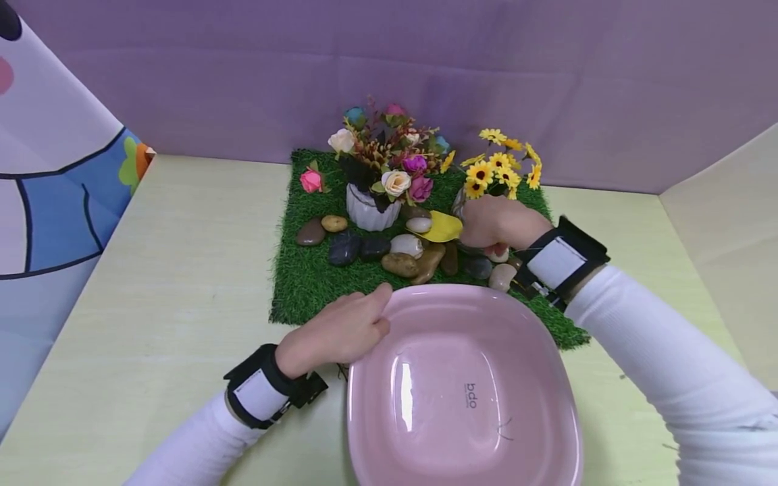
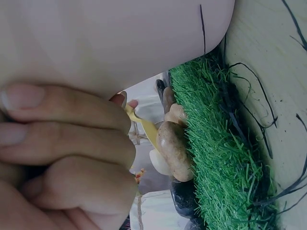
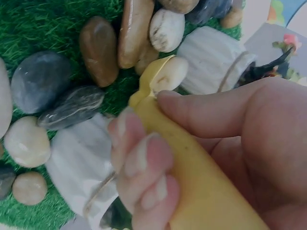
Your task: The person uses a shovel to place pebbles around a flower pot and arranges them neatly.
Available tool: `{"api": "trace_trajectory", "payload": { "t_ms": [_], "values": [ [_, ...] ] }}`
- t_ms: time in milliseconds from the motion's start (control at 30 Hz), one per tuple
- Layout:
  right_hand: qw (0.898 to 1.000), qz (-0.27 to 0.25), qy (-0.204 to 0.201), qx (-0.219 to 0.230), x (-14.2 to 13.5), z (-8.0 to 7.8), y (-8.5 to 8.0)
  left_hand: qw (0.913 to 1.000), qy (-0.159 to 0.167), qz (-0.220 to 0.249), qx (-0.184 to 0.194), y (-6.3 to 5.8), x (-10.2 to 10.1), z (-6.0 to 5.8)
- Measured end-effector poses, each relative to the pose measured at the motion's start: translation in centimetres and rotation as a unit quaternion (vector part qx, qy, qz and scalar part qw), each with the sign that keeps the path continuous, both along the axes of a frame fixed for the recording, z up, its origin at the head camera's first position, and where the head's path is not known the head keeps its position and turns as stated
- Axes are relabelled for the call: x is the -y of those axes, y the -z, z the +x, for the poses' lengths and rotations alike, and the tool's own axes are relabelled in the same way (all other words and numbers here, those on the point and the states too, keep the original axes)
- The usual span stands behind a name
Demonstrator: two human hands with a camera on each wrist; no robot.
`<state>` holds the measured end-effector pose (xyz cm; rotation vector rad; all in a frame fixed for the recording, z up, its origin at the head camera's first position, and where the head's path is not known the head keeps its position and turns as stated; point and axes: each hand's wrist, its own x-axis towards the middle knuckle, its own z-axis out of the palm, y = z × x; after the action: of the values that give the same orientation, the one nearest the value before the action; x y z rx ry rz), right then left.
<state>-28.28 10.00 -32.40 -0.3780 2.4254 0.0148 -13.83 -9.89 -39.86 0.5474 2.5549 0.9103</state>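
My left hand [image 1: 340, 331] grips the left rim of a pink basin [image 1: 357, 412], which holds a few thin dark strands. The left wrist view shows curled fingers [image 2: 81, 143] against the basin's outer wall [image 2: 120, 43]. Above the basin, my right hand [image 1: 501, 223] grips a yellow plastic shovel by its handle [image 3: 192, 177]. The shovel's blade [image 1: 446, 228] points left among the stones, and a white stone [image 3: 171, 73] lies right at it. Behind the right hand stands a small pot of yellow flowers [image 1: 501, 169], partly hidden by it.
Artificial turf [image 1: 310, 283] lies on the pale table [image 1: 182, 270], overlapped by the basin. Several stones [image 1: 344, 248] form a row across it. A white pot [image 1: 371, 209] of mixed flowers and a loose pink rose [image 1: 311, 180] stand out behind. A purple backdrop [image 1: 243, 88] rises beyond.
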Motion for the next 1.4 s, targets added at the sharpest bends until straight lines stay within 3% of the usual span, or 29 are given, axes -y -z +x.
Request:
{"api": "trace_trajectory", "payload": {
  "t_ms": [500,867,1033,1233,1400],
  "values": [
    [1.000,0.008,0.001,0.000,-0.2,0.2,0.2,1.0000,0.002,-0.004,-0.005,0.1,-0.2,0.1],
    [1.000,0.017,0.005,0.019,-1.0,0.9,-1.5,1.0000,0.005,0.003,-0.001,0.0,-0.3,0.1],
    [0.999,0.032,-0.013,0.027,-1.7,1.4,-2.4,1.0000,0.004,-0.008,-0.004,0.0,-0.3,0.0],
    [0.997,0.025,-0.071,0.019,-3.1,2.3,-3.3,0.9999,0.005,-0.008,-0.004,0.0,-0.4,0.0],
    [0.997,-0.001,-0.072,-0.008,-4.2,2.9,-3.9,1.0000,0.002,-0.008,-0.001,-0.1,-0.3,0.0]
  ]
}}
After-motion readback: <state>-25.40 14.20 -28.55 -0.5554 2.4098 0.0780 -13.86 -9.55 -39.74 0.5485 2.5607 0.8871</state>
